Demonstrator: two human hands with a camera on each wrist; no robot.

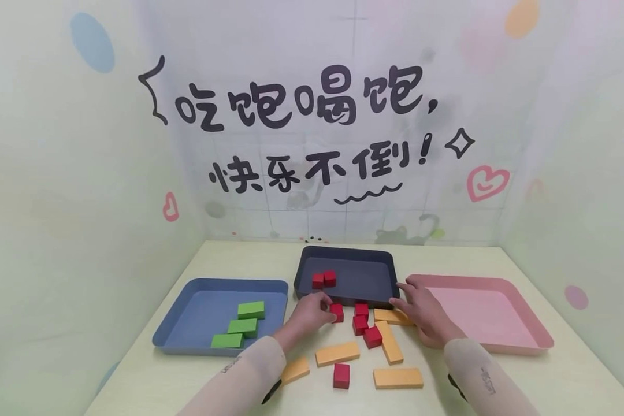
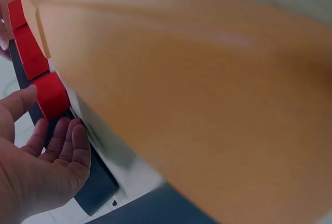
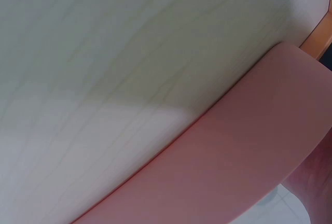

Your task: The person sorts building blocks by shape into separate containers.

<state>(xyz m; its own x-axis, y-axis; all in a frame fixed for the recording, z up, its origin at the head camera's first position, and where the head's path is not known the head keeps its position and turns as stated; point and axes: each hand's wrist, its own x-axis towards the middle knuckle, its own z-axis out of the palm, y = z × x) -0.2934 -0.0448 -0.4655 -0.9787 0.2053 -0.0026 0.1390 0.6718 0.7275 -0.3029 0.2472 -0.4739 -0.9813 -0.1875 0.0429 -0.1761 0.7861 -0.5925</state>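
My left hand pinches a red cube just in front of the dark tray. In the left wrist view, the thumb lies against one face of that cube, with the fingers curled at its other side. My right hand has its fingers spread, fingertips at the dark tray's right end. The wrist of that hand overlaps the pink tray's left side. Two more red cubes sit inside the dark tray. Right of the pinched cube, three red cubes stand close together on the table.
Another red cube lies nearer the front, among several orange blocks. On the left, a blue tray holds three green blocks. The pink tray stands at the right; its outer wall fills much of the right wrist view.
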